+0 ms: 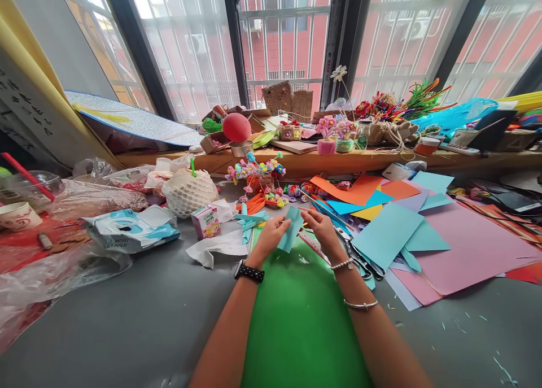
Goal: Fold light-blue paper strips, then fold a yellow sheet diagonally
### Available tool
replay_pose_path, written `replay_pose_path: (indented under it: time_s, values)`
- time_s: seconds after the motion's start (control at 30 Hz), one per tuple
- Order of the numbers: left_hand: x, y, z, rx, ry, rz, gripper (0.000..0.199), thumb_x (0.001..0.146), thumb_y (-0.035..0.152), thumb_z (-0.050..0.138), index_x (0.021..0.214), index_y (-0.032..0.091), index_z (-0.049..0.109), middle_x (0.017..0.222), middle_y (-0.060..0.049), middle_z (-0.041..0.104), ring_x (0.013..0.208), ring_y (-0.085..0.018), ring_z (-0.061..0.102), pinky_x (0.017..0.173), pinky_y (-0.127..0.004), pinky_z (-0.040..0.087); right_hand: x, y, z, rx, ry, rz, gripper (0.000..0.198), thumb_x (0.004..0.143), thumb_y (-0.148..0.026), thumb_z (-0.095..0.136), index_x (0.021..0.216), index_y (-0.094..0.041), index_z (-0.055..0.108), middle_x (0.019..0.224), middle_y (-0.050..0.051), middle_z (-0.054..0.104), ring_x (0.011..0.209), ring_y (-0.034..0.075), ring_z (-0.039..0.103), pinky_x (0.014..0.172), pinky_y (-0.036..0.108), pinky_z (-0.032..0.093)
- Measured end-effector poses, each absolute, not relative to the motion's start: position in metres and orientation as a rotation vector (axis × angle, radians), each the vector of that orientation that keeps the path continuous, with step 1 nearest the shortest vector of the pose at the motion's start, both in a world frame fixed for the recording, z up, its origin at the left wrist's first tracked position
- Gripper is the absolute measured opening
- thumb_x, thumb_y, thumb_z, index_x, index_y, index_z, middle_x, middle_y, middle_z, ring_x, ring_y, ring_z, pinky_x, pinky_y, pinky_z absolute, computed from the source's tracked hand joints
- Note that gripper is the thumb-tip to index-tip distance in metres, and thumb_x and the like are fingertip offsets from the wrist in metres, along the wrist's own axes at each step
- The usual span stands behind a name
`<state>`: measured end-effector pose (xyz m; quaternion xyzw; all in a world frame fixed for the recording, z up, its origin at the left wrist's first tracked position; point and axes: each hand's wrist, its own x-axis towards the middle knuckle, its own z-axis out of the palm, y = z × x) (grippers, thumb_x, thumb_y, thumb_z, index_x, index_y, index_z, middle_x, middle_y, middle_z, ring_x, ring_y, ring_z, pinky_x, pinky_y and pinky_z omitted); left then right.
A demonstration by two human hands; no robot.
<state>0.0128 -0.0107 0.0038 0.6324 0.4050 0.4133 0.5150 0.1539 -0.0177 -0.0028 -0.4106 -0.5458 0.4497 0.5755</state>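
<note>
Between my two hands is a small piece of light blue paper [290, 236], held up above a green mat [305, 320]. My left hand [273, 238] is closed on its left side, thumb in front. At the upper right edge, the fingers of my right hand [322, 232] pinch the same paper. A crease seems to run down the piece. Scissors [359, 259] lie just right of my right hand, partly under blue paper sheets [388, 235]. Cut light blue paper strips [249, 221] lie beyond my left hand.
Pink paper [474, 247] and orange sheets [349, 189] spread to the right. On the left sit a wet-wipe pack [131, 230], a small pink box [206, 222] and a foam-netted fruit [190, 193]. Craft flowers [258, 173] stand ahead, below a cluttered ledge [178, 161] with a red balloon [236, 127].
</note>
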Motion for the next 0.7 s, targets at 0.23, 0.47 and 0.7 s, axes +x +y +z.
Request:
replay_pose_path:
  time_s: [0.23, 0.47, 0.7]
  values:
    - [0.0137, -0.0084, -0.0001, 1.398, 0.994, 1.092, 0.033, 0.067, 0.038, 0.052, 0.088, 0.013, 0.053, 0.063, -0.001, 0.058, 0.051, -0.011, 0.052, 0.048, -0.022, 0.039, 0.1496, -0.0169, -0.0073, -1.089, -1.269, 0.769, 0.028, 0.066, -0.036, 0.056, 0.076, -0.011, 0.062, 0.072, 0.007, 0.063, 0.062, 0.016, 0.057, 0.059, 0.027, 0.044]
    - [0.0173, -0.0097, -0.0017, 1.407, 0.978, 0.976, 0.027, 0.062, 0.038, 0.057, 0.073, 0.013, 0.056, 0.064, 0.0, 0.054, 0.06, -0.012, 0.052, 0.059, -0.025, 0.043, 0.1473, -0.0162, -0.0126, -1.168, -1.356, 0.559, 0.021, 0.07, -0.029, 0.052, 0.081, -0.014, 0.063, 0.077, 0.007, 0.065, 0.065, 0.016, 0.059, 0.061, 0.028, 0.046]
    - [0.0135, -0.007, -0.0041, 1.4, 1.08, 1.119, 0.029, 0.06, 0.041, 0.057, 0.062, 0.012, 0.056, 0.053, 0.002, 0.048, 0.05, -0.008, 0.043, 0.047, -0.02, 0.035, 0.1446, -0.0214, -0.0113, -1.156, -1.657, 0.168, 0.025, 0.077, -0.022, 0.045, 0.096, -0.019, 0.062, 0.086, 0.006, 0.064, 0.082, 0.018, 0.056, 0.074, 0.03, 0.043]
